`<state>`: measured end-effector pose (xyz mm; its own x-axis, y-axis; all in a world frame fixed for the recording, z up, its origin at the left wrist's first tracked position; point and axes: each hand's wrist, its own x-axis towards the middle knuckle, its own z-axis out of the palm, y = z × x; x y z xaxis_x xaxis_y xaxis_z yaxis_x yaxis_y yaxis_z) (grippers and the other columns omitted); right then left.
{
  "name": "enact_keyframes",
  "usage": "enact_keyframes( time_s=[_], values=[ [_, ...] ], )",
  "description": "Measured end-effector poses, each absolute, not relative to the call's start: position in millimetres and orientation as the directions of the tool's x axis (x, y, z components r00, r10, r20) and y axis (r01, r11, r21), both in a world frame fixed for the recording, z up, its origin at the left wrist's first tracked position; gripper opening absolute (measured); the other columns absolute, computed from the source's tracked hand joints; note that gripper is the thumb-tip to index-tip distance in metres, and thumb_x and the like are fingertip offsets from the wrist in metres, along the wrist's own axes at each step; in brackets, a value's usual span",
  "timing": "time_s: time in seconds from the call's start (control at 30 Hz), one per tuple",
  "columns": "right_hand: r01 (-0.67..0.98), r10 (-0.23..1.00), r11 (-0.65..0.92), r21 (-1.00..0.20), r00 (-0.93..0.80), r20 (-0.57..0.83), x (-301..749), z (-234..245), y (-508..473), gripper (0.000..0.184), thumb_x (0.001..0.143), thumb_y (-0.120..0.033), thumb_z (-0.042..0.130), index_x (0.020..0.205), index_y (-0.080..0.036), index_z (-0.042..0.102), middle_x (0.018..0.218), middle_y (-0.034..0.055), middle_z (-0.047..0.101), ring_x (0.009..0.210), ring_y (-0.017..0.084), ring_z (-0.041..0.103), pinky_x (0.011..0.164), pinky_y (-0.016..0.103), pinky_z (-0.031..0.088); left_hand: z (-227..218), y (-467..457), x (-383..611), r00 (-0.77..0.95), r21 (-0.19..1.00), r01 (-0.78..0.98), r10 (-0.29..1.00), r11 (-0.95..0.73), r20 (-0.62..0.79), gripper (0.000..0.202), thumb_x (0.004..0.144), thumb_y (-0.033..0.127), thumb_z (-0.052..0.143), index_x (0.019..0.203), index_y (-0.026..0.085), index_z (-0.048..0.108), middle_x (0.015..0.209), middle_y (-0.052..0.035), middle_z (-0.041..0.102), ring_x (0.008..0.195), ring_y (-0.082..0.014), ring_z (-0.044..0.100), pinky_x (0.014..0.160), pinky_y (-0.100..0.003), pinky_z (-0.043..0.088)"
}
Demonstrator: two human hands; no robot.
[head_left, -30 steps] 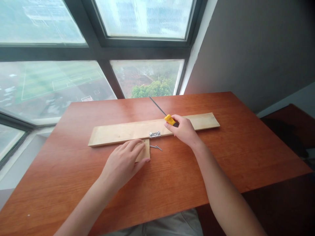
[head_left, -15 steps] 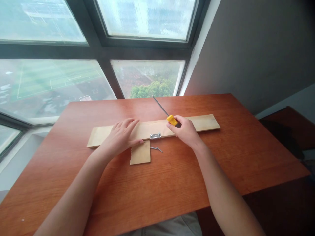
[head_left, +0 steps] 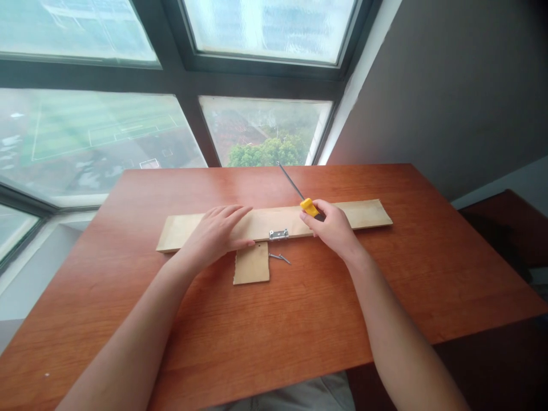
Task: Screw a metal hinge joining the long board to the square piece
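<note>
A long pale wooden board [head_left: 274,224] lies across the table. My left hand [head_left: 218,231] rests on its left half with fingers spread flat, the thumb at the front edge. In my right hand [head_left: 331,225] is a screwdriver [head_left: 309,207] with a yellow handle, its shaft slanting up and to the left, its tip clear of the metal fitting. That small metal hinge-like fitting [head_left: 279,234] sits at the board's front edge between my hands, with what look like screw heads on it. Just in front lies a small thin wooden piece [head_left: 252,265], and beside it a few loose screws [head_left: 280,258].
The reddish-brown table [head_left: 274,319] reaches to a dark-framed window [head_left: 188,80] at the back. A grey wall [head_left: 449,103] rises at the right. My lap [head_left: 295,397] shows below the table's front edge.
The view has shifted slightly, so the table, board and hands appear a little further right. My hands keep nearly the same places over the board, the screwdriver still held up.
</note>
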<state>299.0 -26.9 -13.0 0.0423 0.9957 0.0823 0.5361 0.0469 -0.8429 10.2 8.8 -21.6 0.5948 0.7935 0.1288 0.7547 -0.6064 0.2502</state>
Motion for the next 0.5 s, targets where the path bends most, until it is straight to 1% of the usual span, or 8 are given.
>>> enact_keyframes(
  time_s=[0.17,0.5],
  values=[
    [0.547,0.995,0.036,-0.836,0.057,0.080,299.1,-13.6,-26.8,0.024,0.085,-0.043,0.061,0.089,-0.020,0.065,0.076,0.0005,0.064,0.061,0.015,0.056,0.059,0.028,0.044,-19.7,8.5,11.1,0.583,0.264,0.760,0.802,-0.594,0.128,0.077,0.085,0.068,0.059,0.143,0.018,0.051,0.140,-0.0153,0.058,0.126,-0.0347,0.054,0.109,-0.049,0.040],
    [0.555,0.995,0.040,-0.831,0.056,0.085,300.2,-13.9,-27.2,0.024,0.085,-0.043,0.061,0.090,-0.020,0.065,0.080,0.0011,0.066,0.066,0.016,0.059,0.061,0.028,0.045,-18.6,2.9,7.9,0.582,0.353,0.736,0.806,-0.578,0.106,0.076,0.085,0.069,0.057,0.144,0.020,0.051,0.141,-0.0139,0.058,0.127,-0.0342,0.053,0.108,-0.048,0.042]
  ],
)
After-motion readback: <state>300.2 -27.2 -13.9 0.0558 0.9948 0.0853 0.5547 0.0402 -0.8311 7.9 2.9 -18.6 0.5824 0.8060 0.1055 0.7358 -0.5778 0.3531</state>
